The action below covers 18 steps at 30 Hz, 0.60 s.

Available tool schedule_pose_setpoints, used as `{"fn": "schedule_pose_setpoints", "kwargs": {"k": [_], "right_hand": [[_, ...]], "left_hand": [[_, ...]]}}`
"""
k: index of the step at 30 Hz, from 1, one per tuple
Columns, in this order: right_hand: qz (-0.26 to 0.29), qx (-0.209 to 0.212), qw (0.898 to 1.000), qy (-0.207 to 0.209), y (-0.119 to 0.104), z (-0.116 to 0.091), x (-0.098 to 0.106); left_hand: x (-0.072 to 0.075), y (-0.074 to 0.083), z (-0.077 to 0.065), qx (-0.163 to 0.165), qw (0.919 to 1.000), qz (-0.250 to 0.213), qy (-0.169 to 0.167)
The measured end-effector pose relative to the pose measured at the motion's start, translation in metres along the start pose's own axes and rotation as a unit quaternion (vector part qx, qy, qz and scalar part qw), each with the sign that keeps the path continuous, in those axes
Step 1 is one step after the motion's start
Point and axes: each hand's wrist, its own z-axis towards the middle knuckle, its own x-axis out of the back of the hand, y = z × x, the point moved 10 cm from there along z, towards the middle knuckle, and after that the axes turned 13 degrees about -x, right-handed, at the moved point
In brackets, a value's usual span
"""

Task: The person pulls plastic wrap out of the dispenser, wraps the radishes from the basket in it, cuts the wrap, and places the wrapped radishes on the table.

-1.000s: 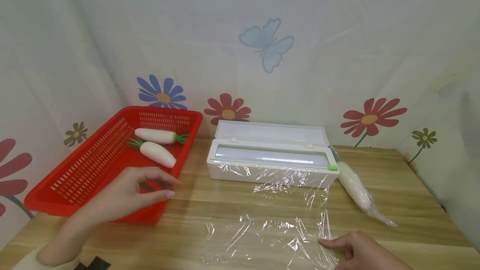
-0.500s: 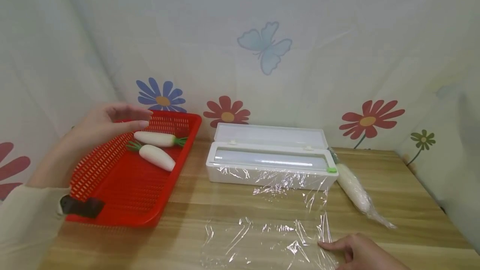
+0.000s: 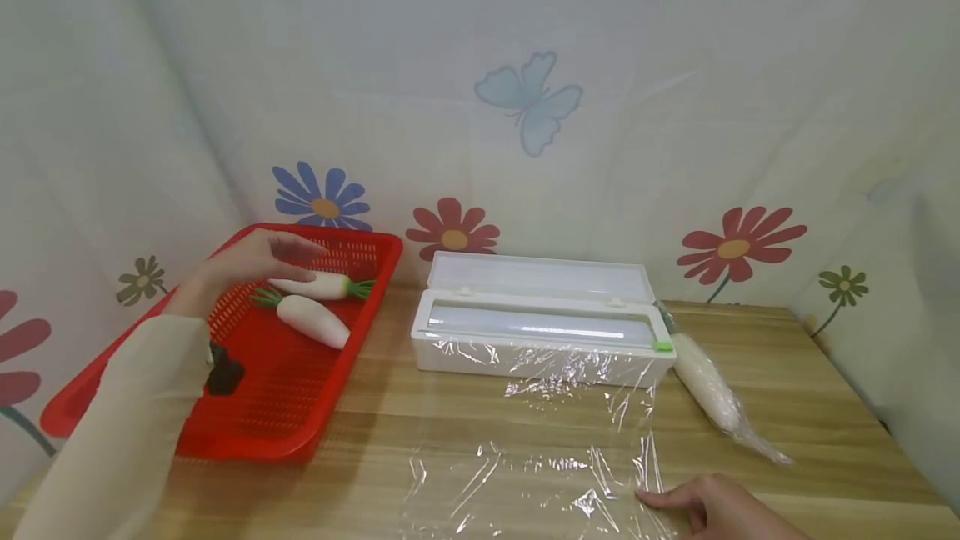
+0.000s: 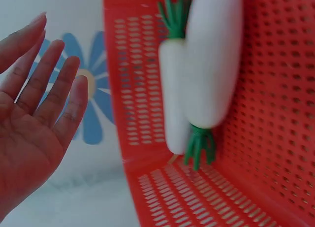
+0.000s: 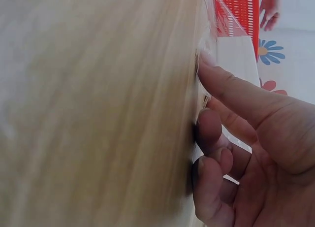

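My left hand [image 3: 262,261] hovers over the far part of a red plastic basket [image 3: 315,407], fingers loosely spread and holding nothing. Beneath it lie two white radishes with green tops: a near radish [image 3: 311,319] and a far radish [image 3: 333,284], which the hand partly covers. In the left wrist view the palm of the left hand [image 4: 39,118] stays apart from both radishes. My right hand [image 3: 723,507] holds the right edge of a sheet of clear cling film [image 3: 525,465] down at the table, thumb out, other fingers curled. The film runs from a white dispenser box [image 3: 540,361].
The dispenser's lid [image 3: 540,273] stands raised at the back, and a green slider [image 3: 663,346] sits at the box's right end. To the right lies a radish wrapped in film [image 3: 708,382]. A floral cloth [image 3: 360,107] hangs behind the wooden table [image 3: 840,407].
My left hand has risen from the basket's near right side, swung left, then come forward over the radishes. The right hand stays at the film's edge.
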Motion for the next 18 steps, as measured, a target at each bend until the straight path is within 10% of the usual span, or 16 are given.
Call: {"fn": "schedule_pose_setpoints", "kwargs": {"k": [18], "right_hand": [[-0.055,0.074,0.995,0.032,-0.002,-0.002,-0.001]], "left_hand": [[-0.068,-0.06,0.018,0.072,0.9881,0.027,-0.133]]}}
